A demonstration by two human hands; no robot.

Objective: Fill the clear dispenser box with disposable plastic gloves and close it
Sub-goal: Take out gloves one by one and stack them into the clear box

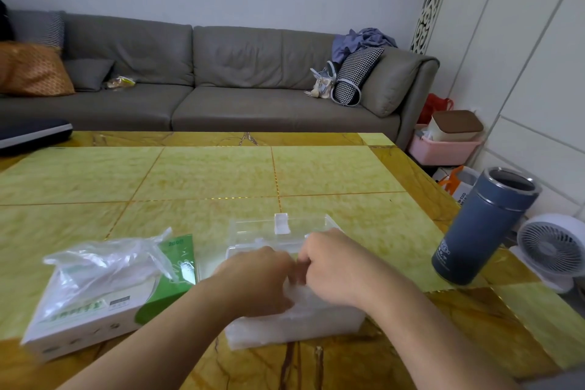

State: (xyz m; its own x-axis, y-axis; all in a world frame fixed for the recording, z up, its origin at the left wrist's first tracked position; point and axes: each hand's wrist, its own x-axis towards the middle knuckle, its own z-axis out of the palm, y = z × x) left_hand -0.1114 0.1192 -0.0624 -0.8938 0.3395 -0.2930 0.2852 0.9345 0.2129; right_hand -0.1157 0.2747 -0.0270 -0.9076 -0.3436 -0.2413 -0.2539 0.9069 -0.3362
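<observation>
Both hands — left hand [257,275] and right hand [332,266] — curl their fingers into the plastic gloves [304,310] packed in the clear dispenser box [294,331], its lid [281,228] raised just beyond; the glove carton [95,291] sits left.

One dispenser box [294,323], one carton [95,310] — two hands [253,275]
</observation>
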